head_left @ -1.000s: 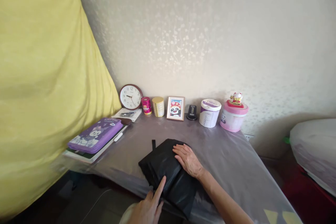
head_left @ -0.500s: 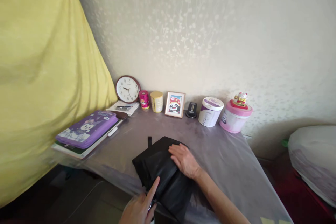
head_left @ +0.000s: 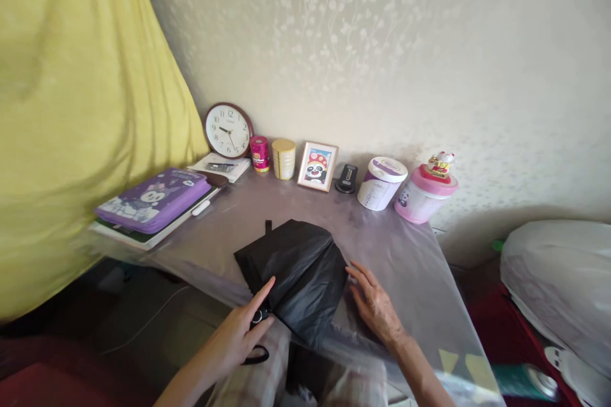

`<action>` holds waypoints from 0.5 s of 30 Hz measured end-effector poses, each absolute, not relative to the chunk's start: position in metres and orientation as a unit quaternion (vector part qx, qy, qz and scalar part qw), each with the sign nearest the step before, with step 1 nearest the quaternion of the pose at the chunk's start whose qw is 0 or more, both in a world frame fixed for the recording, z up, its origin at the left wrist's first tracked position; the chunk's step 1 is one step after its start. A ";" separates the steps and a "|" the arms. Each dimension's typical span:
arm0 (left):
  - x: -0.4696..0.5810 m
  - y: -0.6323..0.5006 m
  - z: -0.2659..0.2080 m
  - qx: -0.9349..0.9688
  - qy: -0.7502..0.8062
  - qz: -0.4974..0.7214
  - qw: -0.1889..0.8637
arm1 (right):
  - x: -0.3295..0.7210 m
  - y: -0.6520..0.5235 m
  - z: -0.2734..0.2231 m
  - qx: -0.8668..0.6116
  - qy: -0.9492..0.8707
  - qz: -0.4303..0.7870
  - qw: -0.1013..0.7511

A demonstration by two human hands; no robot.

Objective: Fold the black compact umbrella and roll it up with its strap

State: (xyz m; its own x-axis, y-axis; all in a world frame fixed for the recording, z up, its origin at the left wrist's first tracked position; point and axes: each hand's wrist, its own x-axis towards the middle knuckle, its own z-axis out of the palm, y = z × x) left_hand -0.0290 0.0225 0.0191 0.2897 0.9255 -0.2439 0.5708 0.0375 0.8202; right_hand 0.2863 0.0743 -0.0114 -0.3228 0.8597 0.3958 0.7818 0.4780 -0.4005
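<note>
Black folded bag at near tabletop edge, both hands on it

Black folded bag [head_left: 296,273] lies on the plastic-covered tabletop [head_left: 405,267] at its near edge, a bit left of middle, one corner hanging over. Left hand [head_left: 241,334] at the near-left corner of the bag: index finger stretched out along the fabric, the other fingers curled on a small dark buckle or clip with a strap loop [head_left: 255,356] dangling below the edge. Right hand [head_left: 375,305] flat on the tabletop just beside the bag's right side, fingers spread, tips touching or nearly touching the fabric; contact hard to tell.

Judgement: to handle the bundle well, keep the flat hand pressing near the fold so the slick fabric doesn't slide on the plastic cover, and keep the strap end pinched close to the clip.

Mid-left edge: purple case [head_left: 153,198] stacked on a book, white pen beside it. Along the far edge by the wall: clock [head_left: 228,130], pink tin [head_left: 259,154], yellow tin [head_left: 283,158], framed panda picture [head_left: 317,166], small black device [head_left: 347,178], white tub [head_left: 381,183], pink tub [head_left: 424,197] with a lucky-cat figure on top.

Hard to see: the clip under the left fingers is mostly covered. The bag's underside is hidden. The near tabletop corner and the person's lap are blurred behind the plastic. The yellow curtain [head_left: 71,108] is cut off at left, the white bundle [head_left: 558,273] at right.
</note>
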 end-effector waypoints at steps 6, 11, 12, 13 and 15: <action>-0.030 0.023 0.026 0.586 0.563 0.205 0.545 | 0.265 0.049 -0.020 -0.495 -0.824 0.044 0.273; -0.034 0.026 0.027 0.549 0.546 0.235 0.588 | 0.249 0.040 -0.017 -0.501 -0.810 0.022 0.305; -0.035 0.027 0.027 0.542 0.542 0.239 0.597 | 0.247 0.039 -0.016 -0.497 -0.808 0.019 0.315; -0.035 0.028 0.026 0.537 0.537 0.243 0.604 | 0.244 0.038 -0.014 -0.493 -0.807 0.015 0.325; -0.036 0.029 0.026 0.533 0.533 0.245 0.610 | 0.241 0.038 -0.009 -0.479 -0.808 0.008 0.343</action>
State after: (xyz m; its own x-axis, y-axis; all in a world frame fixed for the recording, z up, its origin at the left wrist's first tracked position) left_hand -0.0357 0.0286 0.0262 0.3116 0.8668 -0.3892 0.2686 0.3126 0.9111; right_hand 0.2407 0.0376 -0.0090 -0.3059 0.7800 0.5459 0.7687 0.5407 -0.3417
